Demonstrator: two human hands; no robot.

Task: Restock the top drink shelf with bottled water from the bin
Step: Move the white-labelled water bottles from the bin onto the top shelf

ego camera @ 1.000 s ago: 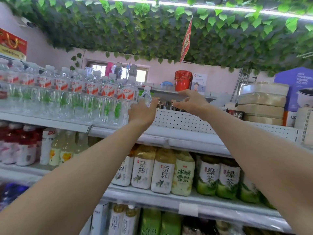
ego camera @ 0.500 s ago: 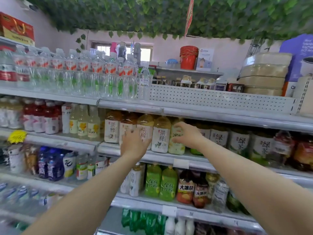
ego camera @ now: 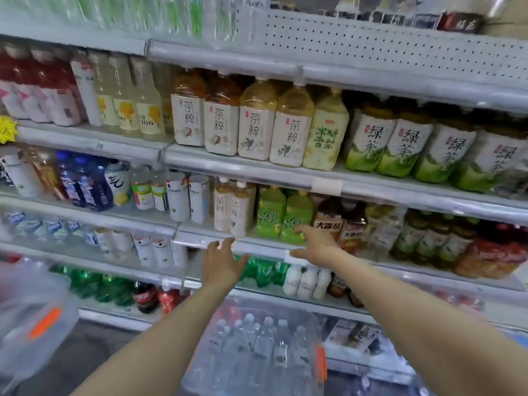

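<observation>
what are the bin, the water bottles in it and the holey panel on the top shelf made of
Bin: looks like clear, glossy plastic; its contents show through the wall, slightly hazed. Water bottles: thin clear plastic, with see-through bodies, though they are blurred here. Perforated panel: probably painted sheet metal, pale grey and matte, with even rows of punched holes.
</observation>
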